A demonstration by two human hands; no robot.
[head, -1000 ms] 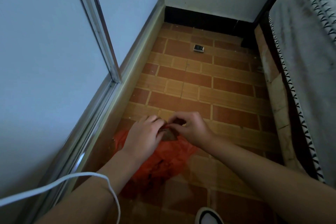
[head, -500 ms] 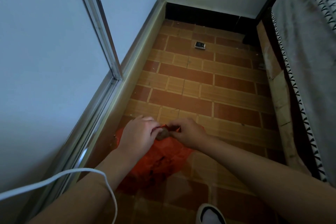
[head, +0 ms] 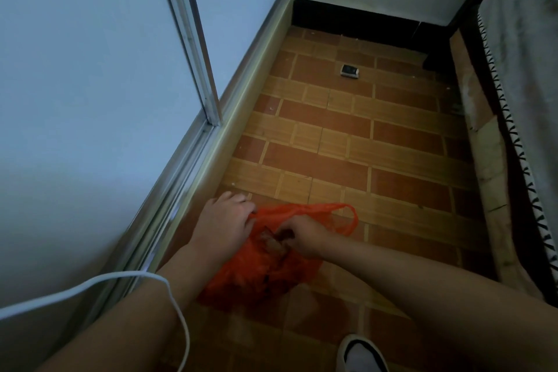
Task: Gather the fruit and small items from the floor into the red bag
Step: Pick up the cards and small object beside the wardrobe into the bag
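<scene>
Beside the sliding door (head: 193,75), a thin, crinkled red bag (head: 265,269) lies on the floor; left hand (head: 225,228) pinches its rim, right hand (head: 305,238) grips inside (contents unclear).

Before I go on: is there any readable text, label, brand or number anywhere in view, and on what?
None can be read.
Small dark box-like item far up the floor: pale edge, any print too small and blurred to read.
Red bag: no print visible.
Shoe: no visible mark.
</scene>
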